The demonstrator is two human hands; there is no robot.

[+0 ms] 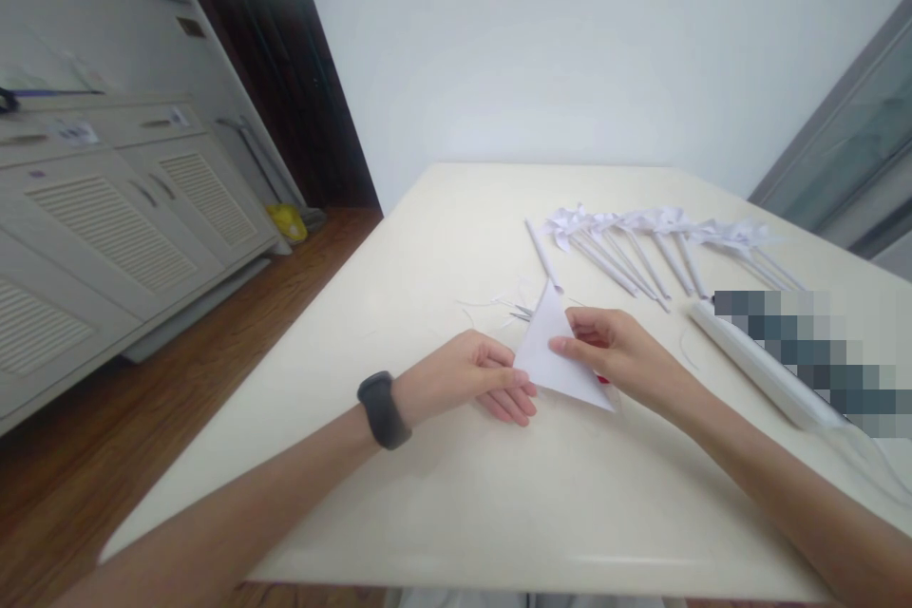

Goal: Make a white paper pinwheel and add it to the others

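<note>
Between my two hands is a white paper triangle (560, 356), tilted above the table with one corner pointing away from me. My left hand (491, 378), with a black band on the wrist, pinches its left corner between thumb and fingers. On the right side my right hand (605, 342) grips the sheet, thumb on top and fingers behind. Just beyond the paper lie scissors, whose metal blades (522, 313) show; a bit of red by my right hand may be their handle. A rolled paper stick (543, 255) lies past the triangle's far corner.
Several white paper pinwheels (659, 223) on rolled sticks lie in a row at the back right. A long white roll (755, 366) lies at right beside a blurred-out patch. Thin paper scraps (491, 301) are scattered near the scissors. The table (399, 513) has rounded edges.
</note>
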